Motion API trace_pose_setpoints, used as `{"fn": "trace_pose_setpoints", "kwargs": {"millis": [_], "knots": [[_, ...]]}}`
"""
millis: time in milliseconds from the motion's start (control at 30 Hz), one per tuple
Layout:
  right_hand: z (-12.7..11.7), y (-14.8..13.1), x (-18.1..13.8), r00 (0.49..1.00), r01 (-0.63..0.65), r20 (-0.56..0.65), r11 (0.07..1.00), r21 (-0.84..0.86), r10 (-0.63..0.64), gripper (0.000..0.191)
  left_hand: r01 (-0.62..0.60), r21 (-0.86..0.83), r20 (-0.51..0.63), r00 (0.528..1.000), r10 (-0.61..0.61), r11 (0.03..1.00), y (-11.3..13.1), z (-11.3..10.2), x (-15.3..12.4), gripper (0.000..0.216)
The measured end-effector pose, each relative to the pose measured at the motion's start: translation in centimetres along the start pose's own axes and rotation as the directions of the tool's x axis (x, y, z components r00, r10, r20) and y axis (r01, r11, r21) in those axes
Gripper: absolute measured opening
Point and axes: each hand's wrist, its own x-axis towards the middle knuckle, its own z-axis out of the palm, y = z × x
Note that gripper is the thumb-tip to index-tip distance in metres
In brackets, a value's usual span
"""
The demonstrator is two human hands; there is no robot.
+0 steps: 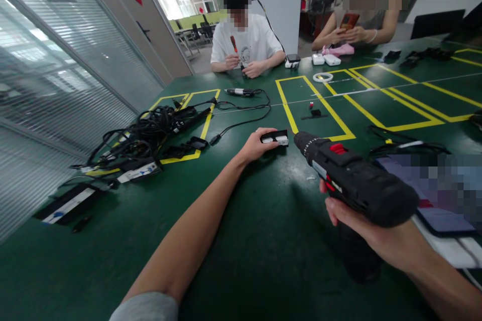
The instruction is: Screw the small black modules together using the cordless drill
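My right hand [361, 218] is wrapped round the grip of a black cordless drill [350, 173] with red buttons. The drill is held above the green table, its chuck pointing left and away from me. Out in front, my left hand [258, 145] grips a small black case [279, 136] with white pieces showing in its open side. A short gap separates the chuck from that case. Whether a bit sits in the chuck I cannot tell. The left fingertips are partly hidden behind the case.
Tangled black cables and adapters [169, 120] lie at the left. A black-and-white pen-like tool [240, 92] rests beyond my left hand. Small black parts [315, 113] sit inside yellow tape. At the right is a tablet [433, 195]. Across the table, one person holds a screwdriver [234, 43], another a phone [349, 21].
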Motion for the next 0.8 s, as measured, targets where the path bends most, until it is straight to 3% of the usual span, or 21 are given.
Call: {"fn": "trace_pose_setpoints", "kwargs": {"millis": [133, 267, 400, 800], "knots": [[0.0, 0.6, -0.4, 0.981, -0.129, 0.165, 0.98, 0.149, 0.104, 0.023, -0.024, -0.046, 0.01, 1.0, 0.025, 0.999, 0.1, -0.1, -0.1, 0.048], [0.5, 0.5, -0.2, 0.97, -0.188, 0.196, 0.959, 0.211, 0.147, 0.02, -0.048, 0.005, -0.001, 0.999, 0.048, 0.999, 0.2, -0.1, 0.0, 0.029], [1.0, 0.3, 0.3, 0.954, -0.237, 0.25, 0.926, 0.295, 0.164, 0.015, -0.073, -0.01, -0.014, 0.997, 0.073, 0.997, 0.1, -0.1, 0.1, 0.025], [1.2, 0.3, 0.7, 0.97, -0.135, 0.227, 0.969, 0.207, 0.086, 0.021, -0.101, -0.048, -0.024, 0.995, 0.1, 0.994, -1.0, 0.0, 0.5, 0.023]]}}
